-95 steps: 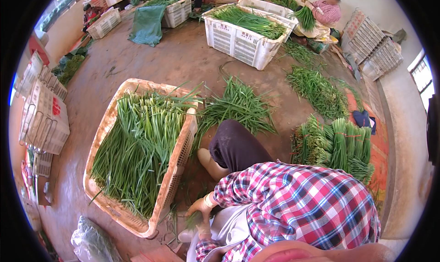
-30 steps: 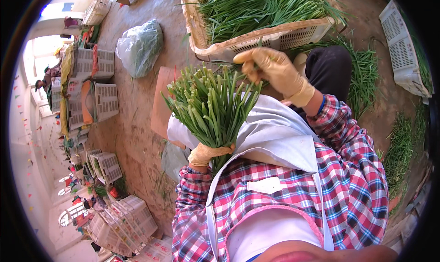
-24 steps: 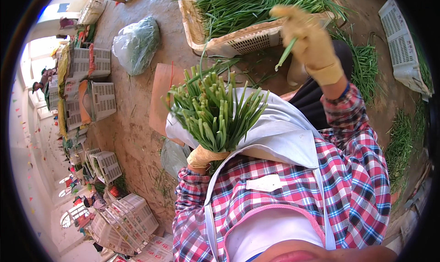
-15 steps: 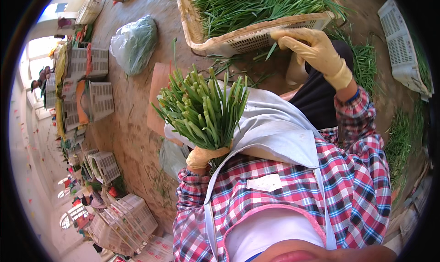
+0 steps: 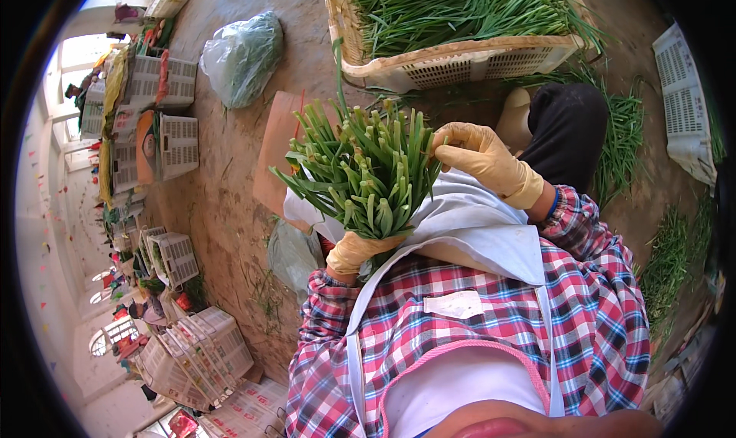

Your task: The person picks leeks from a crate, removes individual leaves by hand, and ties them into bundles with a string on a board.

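Observation:
A thick bunch of green leafy stalks (image 5: 368, 170), which look like chives, stands upright over my lap with its pale cut ends on top. My left hand (image 5: 362, 252), in a cream rubber glove, is wrapped round the lower part of the bunch. At the bunch's right edge, beside the stalk ends, is my gloved right hand (image 5: 483, 162). Its thumb and forefinger are pinched together, and what lies between them is too small to make out. A pale grey apron (image 5: 475, 242) covers my lap under the bunch.
Ahead stands a white plastic crate (image 5: 491, 61) full of similar green stalks. A tied plastic bag (image 5: 244, 59) lies on the floor to its left. Loose greens (image 5: 621, 143) cover floor at the right, near another crate (image 5: 685, 104). Stacked crates (image 5: 178, 147) stand at the left.
My right hand has come down and left from near the crate's front wall to the bunch's edge, its fingers closing. A loose leaf piece by that hand no longer shows.

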